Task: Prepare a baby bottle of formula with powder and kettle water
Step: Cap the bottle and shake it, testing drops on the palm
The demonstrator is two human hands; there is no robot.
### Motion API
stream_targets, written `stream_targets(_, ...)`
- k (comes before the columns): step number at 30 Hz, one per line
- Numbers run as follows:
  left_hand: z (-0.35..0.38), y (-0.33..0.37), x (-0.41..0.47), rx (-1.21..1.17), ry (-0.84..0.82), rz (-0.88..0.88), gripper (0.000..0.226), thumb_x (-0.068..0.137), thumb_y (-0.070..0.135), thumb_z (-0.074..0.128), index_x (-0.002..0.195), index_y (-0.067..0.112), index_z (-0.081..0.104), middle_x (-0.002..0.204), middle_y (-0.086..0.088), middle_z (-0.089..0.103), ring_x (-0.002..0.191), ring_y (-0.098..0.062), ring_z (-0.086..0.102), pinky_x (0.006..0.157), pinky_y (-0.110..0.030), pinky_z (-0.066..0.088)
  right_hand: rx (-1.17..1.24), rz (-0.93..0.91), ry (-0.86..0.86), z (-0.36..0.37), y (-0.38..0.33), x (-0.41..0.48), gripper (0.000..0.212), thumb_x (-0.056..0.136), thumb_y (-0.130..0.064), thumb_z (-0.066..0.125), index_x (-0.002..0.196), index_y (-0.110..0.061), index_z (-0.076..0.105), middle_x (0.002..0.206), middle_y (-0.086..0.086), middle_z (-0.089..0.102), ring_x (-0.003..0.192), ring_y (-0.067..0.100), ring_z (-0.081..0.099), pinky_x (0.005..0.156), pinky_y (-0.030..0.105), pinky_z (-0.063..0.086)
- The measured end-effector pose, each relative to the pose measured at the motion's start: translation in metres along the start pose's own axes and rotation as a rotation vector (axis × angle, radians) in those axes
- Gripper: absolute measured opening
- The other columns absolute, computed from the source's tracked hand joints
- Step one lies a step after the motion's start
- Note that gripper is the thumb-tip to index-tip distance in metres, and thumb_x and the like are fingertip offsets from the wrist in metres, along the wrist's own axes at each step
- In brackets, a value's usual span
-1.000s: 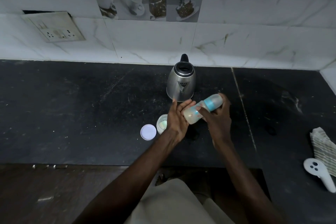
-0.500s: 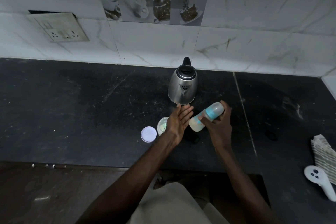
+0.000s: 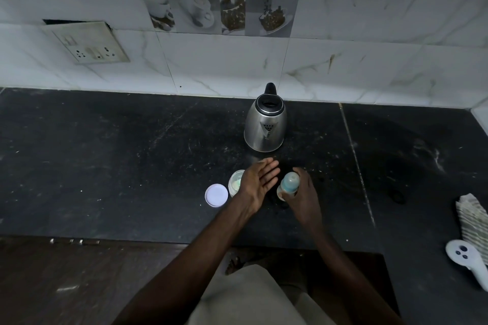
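My right hand (image 3: 303, 198) is wrapped around the baby bottle (image 3: 289, 184), fingers closed on its lower body, holding it close to upright just above the black countertop (image 3: 132, 166), its blue collar and capped top pointing up toward the camera. My left hand (image 3: 257, 185) holds nothing: palm open, fingers spread and straight, hovering just beside the bottle on its left without touching it.

Nearest me, my two bare forearms reach forward over the counter edge. Just left of my left hand stands a small open formula jar (image 3: 235, 182), partly hidden by that hand, and just beside it on the left lies its round white lid (image 3: 216, 195), flat on the counter. Farther back, in line with my hands, a stainless steel electric kettle (image 3: 265, 126) stands upright near the marble-tiled wall (image 3: 369, 66). At the far right edge lie a folded striped cloth (image 3: 472, 216) and a white handheld controller (image 3: 467, 261).

I judge the bottle light, rigid plastic, smooth and possibly slippery if wet. The safest hold is around the middle of the body below the blue collar, leaving the cap free. The contents look pale, so I would keep it upright.
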State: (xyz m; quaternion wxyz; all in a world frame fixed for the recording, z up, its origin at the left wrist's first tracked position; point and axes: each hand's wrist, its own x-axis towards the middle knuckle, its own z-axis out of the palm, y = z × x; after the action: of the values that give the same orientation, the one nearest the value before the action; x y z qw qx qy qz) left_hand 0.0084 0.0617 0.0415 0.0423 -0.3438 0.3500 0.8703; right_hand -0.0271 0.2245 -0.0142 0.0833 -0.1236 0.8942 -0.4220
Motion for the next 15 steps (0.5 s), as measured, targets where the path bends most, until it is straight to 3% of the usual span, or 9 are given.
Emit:
stream_targets(8,-0.002,0.002,0.0,-0.027,0.018,-0.002,0.029,0.107,0.027,0.05,0.126,0.015,0.068,0.119,-0.002,0.077,0.112,-0.019,0.071,0.089,-0.032,0.056,-0.072,-0.022,-0.048,0.015,0.011,0.0,0.082,0.078,-0.02,0.091,0.147,-0.014,0.048,0.141,0.006,0.053,0.123,0.017,0.055,0.099,0.034,0.05)
stream_targets(12,-0.002,0.002,0.001,-0.027,0.017,-0.005,0.027,0.106,0.026,0.052,0.124,0.015,0.069,0.119,-0.002,0.076,0.111,-0.018,0.07,0.09,-0.032,0.056,-0.021,0.026,-0.047,0.016,0.014,0.0,0.084,0.078,-0.019,0.091,0.149,-0.016,0.046,0.144,0.003,0.051,0.125,0.008,0.048,0.1,0.027,0.043)
stream_targets(15,-0.002,0.002,0.004,-0.024,0.009,0.003,0.03,0.106,0.026,0.051,0.128,0.013,0.067,0.12,-0.003,0.076,0.112,-0.019,0.07,0.09,-0.032,0.056,-0.027,0.009,-0.056,0.017,0.022,-0.002,0.088,0.078,-0.016,0.091,0.153,-0.015,0.043,0.15,0.006,0.048,0.13,0.007,0.043,0.105,0.029,0.042)
